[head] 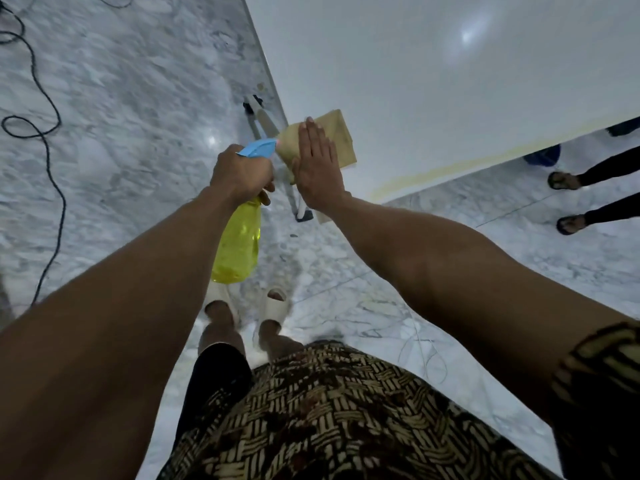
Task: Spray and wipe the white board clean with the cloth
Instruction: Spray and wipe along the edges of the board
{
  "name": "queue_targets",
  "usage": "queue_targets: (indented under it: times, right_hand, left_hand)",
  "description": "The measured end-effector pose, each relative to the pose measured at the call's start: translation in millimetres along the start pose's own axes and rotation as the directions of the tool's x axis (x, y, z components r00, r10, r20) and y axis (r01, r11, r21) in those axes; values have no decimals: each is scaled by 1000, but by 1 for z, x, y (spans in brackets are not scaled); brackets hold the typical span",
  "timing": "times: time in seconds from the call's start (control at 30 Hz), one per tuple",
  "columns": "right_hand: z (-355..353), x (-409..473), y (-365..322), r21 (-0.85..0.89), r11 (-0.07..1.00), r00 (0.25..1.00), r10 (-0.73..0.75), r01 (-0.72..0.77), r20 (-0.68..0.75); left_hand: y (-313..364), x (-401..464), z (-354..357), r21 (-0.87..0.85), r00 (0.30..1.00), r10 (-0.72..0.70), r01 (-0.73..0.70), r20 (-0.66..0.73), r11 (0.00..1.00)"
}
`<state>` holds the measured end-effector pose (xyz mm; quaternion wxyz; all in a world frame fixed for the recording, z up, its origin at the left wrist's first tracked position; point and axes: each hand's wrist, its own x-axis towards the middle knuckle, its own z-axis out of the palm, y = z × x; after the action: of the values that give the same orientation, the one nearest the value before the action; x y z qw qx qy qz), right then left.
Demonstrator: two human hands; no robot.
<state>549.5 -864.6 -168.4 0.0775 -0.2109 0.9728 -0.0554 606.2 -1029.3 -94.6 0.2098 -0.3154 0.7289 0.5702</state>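
A: Entry, head view. What is recorded for the left hand (242, 171)?

B: It is seen curled round the neck of the spray bottle (239, 244), just under the blue trigger head. The yellow body hangs below the fist, and the nozzle is pointed toward the cloth (332, 133).

A: And the right hand (317, 168)?

B: Its fingers are held straight and together, and the palm is pressed flat on the cloth. Nothing is gripped; the cloth is pinned against the white board (433, 81).

A: Position of the cloth on the board?

B: It is noted near the board's lower left corner, close to the left edge. It is tan and folded, and part of it shows above and to the right of the fingers.

A: Board condition?

B: A faint yellowish streak is noted along the bottom edge. A light glare spot is seen higher up on the surface.

A: Surroundings?

B: A marble floor (121, 98) is seen below, with a black cable (52, 161) trailing at the left. A stand leg (298, 206) is visible under the board corner. The legs and sandalled feet of a second person (568, 181) are seen at the right.
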Motion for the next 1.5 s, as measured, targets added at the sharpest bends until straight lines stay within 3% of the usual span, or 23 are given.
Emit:
queue_targets:
  times: [0.3, 0.53, 0.77, 1.0, 1.5]
  right_hand:
    - [10, -65, 8, -64, 998, 1000, 12, -13, -3]
    - [2, -70, -1, -3, 999, 998, 46, -46, 43]
    - [-21, -49, -6, -164, 981, 990, 114, -101, 78]
    - [-4, -62, -4, -100, 989, 989, 122, -113, 83]
    - [11, -114, -1, -25, 999, 998, 33, -32, 59]
  left_hand:
    - [-24, -40, 29, -51, 1000, -27, 27, 4, 998]
    - [-40, -57, 31, -64, 999, -11, 13, 32, 998]
    - [-46, -58, 14, -57, 999, -14, 17, 46, 998]
    - [-50, -50, 3, -30, 1000, 7, -6, 21, 1000]
    - [-55, -66, 17, 27, 991, 32, -36, 128, 999]
